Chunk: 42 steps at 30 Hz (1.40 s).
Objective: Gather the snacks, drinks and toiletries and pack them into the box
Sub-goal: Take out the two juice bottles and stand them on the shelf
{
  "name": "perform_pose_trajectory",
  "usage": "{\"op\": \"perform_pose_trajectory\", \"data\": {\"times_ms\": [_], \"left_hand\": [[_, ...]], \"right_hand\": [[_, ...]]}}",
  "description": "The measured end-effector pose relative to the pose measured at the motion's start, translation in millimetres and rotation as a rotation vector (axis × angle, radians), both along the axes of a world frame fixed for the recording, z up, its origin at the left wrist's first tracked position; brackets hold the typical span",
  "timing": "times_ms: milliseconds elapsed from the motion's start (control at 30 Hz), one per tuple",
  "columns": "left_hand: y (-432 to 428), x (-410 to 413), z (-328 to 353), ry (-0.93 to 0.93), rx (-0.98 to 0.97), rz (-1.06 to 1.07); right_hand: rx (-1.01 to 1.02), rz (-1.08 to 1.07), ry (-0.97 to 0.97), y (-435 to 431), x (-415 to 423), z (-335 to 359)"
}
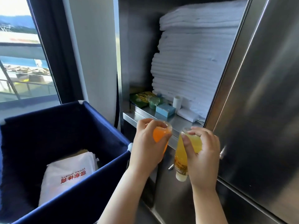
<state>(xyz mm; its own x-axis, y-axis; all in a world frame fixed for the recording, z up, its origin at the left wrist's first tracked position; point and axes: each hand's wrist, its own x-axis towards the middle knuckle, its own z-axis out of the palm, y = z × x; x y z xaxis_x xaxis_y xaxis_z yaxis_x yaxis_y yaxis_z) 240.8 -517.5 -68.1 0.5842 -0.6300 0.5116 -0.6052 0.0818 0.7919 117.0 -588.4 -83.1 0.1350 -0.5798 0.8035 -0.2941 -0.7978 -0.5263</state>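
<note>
My left hand [146,147] grips an orange drink bottle [159,135], base up. My right hand [202,152] grips a yellow drink bottle [182,152], held upside down with its pale cap pointing down. Both hands hover just in front of the steel shelf [178,122]. On the shelf lie a green snack packet [141,98], a green wrapped item [154,101], a light blue box [165,110], a small white bottle [177,101] and a white flat packet [187,114]. The dark blue fabric box [68,123] stands open at lower left.
A tall stack of folded white towels [191,62] fills the cabinet above the shelf. The open steel cabinet door [262,94] stands at right. A white printed bag [69,172] lies inside the box. A window with a dark curtain [48,46] is at left.
</note>
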Motion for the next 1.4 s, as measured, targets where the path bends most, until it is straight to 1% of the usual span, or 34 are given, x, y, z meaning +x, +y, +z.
{"op": "perform_pose_trajectory", "data": {"times_ms": [133, 233, 367, 467, 633, 800, 967, 1133, 1267, 1400], "left_hand": [[-52.4, 39.5, -8.6, 0.015, -0.016, -0.023], [-105.0, 71.7, -12.1, 0.027, -0.017, -0.082], [-183.3, 119.0, -7.4, 0.104, -0.010, -0.225], [-232.4, 144.5, -5.9, 0.083, 0.006, -0.320], [-289.2, 155.5, -15.9, 0.101, 0.061, -0.455], [-313.1, 149.0, -27.2, 0.105, 0.079, -0.586], [-319.3, 145.8, -39.8, 0.108, 0.059, -0.625], [-320.0, 149.7, -48.6, 0.060, 0.022, -0.651], [-317.0, 149.1, -58.2, 0.041, -0.004, -0.691], [-317.5, 154.2, -59.9, 0.014, 0.013, -0.729]], "right_hand": [[0.008, -0.014, 0.017, -45.4, 38.1, -7.8], [0.004, -0.057, 0.018, -89.4, 67.8, -10.7], [-0.033, -0.177, 0.021, -154.1, 103.2, -7.6], [-0.008, -0.289, -0.015, -192.3, 120.8, -7.7], [0.031, -0.434, 0.003, -230.4, 129.9, -16.9], [0.080, -0.501, -0.054, -245.9, 129.0, -28.5], [0.076, -0.535, -0.004, -246.6, 124.3, -41.9], [0.067, -0.525, -0.022, -242.6, 125.6, -46.3], [0.116, -0.498, -0.014, -240.9, 123.8, -45.0], [0.146, -0.487, -0.016, -238.7, 124.4, -46.2]]}}
